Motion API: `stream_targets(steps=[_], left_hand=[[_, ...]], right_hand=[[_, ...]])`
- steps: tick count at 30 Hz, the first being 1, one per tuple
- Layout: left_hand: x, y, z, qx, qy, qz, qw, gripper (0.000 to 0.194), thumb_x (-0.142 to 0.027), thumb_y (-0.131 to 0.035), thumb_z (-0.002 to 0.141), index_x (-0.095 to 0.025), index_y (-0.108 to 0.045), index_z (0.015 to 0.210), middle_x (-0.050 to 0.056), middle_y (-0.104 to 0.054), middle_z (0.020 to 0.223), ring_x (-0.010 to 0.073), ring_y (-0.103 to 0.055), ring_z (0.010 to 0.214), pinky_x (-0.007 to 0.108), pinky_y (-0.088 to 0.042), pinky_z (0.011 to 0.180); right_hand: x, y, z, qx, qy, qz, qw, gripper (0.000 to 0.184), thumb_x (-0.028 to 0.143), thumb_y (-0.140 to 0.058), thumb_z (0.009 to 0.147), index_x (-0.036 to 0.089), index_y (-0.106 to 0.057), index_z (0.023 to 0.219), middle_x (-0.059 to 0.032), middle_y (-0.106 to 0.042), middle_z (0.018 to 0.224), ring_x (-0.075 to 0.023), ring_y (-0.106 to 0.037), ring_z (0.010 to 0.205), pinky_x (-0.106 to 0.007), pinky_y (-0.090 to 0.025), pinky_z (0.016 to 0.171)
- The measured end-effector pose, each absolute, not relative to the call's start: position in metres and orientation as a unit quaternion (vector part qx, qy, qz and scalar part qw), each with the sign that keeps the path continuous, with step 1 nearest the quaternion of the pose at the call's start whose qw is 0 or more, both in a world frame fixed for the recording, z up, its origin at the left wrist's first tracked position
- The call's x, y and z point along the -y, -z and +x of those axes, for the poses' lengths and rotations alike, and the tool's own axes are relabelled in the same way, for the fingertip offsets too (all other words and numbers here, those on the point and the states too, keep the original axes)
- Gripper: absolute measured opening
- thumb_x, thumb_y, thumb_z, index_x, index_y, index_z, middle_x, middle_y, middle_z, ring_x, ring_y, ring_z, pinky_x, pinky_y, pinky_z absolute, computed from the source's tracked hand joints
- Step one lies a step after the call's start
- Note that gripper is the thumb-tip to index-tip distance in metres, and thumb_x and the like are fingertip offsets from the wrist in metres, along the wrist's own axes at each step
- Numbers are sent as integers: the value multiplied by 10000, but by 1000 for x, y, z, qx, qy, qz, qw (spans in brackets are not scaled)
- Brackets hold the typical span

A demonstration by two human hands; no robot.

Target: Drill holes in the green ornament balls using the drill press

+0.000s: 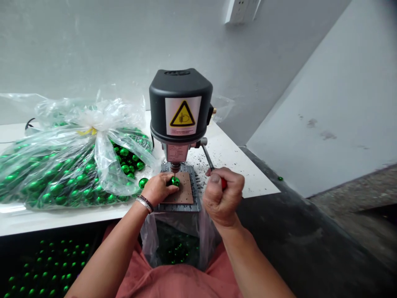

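Note:
A black bench drill press (181, 107) stands on the white table in front of me. Under its bit, on a brown board (184, 192) over the grey base, sits a shiny green ball (175, 181). My left hand (157, 188) grips this ball from the left between thumb and fingers. The bit appears to touch the ball's top, though I cannot tell how deep it goes. My right hand (225, 194) is closed round the red-ended lever (207, 156) at the drill press's right side. Another green ball (143, 183) lies just left of my left hand.
A large clear plastic bag (102, 165) of green balls covers the table's left side. Below the front edge hangs an open plastic bag (150, 240) with green balls inside. More green balls (45, 275) are at lower left. Dark shavings litter the table (251, 178). One ball (280, 179) lies on the floor.

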State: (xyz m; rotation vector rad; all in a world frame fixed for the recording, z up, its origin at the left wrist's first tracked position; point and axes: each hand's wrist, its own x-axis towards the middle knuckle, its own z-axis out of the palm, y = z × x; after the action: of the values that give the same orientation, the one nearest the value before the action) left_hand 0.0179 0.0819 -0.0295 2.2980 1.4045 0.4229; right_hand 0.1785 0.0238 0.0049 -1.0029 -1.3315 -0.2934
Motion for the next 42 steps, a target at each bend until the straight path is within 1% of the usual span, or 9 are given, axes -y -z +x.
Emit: stream_targets(steps=[6,15,19,23,25,28,32,36,42], left_hand=[[-80,29,17,-501,-185,811,239,290,-319,-602,692,-209,-655,954,48,-638,1071,217,-584,950,308,-424,843],[-85,26,-9,-372,-161,855,325,426,-421,-665,632,-202,-652,997,58,-647,986,195,-572,930,269,-420,835],[-84,26,-14,-379,-199,825,368,414,-493,-531,734,-153,-660,932,74,-652,923,190,-579,883,277,-423,813],[-79,22,-6,-499,-288,695,429,601,-625,-265,796,-131,-606,813,36,-593,654,158,-564,668,275,-444,640],[-78,19,-1,-526,-346,594,500,677,-666,-170,786,-126,-572,847,48,-589,688,153,-565,648,265,-440,564],[-79,17,1,-506,-363,512,591,619,-662,-287,766,-134,-565,930,85,-614,848,171,-593,734,272,-468,561],[-80,19,-2,-485,-335,518,620,382,-395,-553,713,-154,-587,1008,82,-628,926,183,-597,851,311,-500,728],[-77,21,-6,-487,-310,532,619,498,-216,-572,652,-113,-538,1138,78,-626,965,159,-599,835,320,-473,798],[-76,24,-1,-535,-267,674,433,467,-412,-564,710,-148,-568,1096,61,-649,882,187,-602,786,340,-468,745]], right_hand=[[-39,-66,180,545,199,-464,669,66,186,-448,779,188,-449,713,28,-458,627,-62,-440,567,-209,-368,530],[-77,-121,186,543,20,-526,655,256,317,-432,812,183,-375,602,54,-349,542,-51,-318,538,-214,-290,548],[-77,-118,185,529,19,-524,667,241,266,-455,804,183,-371,594,54,-355,540,-48,-324,542,-211,-290,551],[-78,-117,185,536,20,-511,672,237,295,-433,818,178,-387,616,52,-363,552,-48,-339,552,-214,-315,576],[-77,-116,186,543,24,-504,672,242,316,-430,822,179,-389,627,49,-369,560,-49,-346,558,-215,-323,583],[-75,-116,186,546,28,-508,666,248,329,-426,825,183,-381,629,47,-366,561,-50,-345,560,-209,-314,569],[-72,-115,186,550,28,-505,664,247,338,-413,826,183,-386,636,53,-352,555,-49,-349,557,-207,-318,574],[-70,-113,186,553,31,-495,669,244,340,-406,826,185,-387,639,57,-339,551,-48,-350,553,-205,-322,578],[-69,-112,186,556,32,-481,678,240,347,-423,820,181,-387,650,57,-351,553,-44,-334,552,-197,-316,564]])
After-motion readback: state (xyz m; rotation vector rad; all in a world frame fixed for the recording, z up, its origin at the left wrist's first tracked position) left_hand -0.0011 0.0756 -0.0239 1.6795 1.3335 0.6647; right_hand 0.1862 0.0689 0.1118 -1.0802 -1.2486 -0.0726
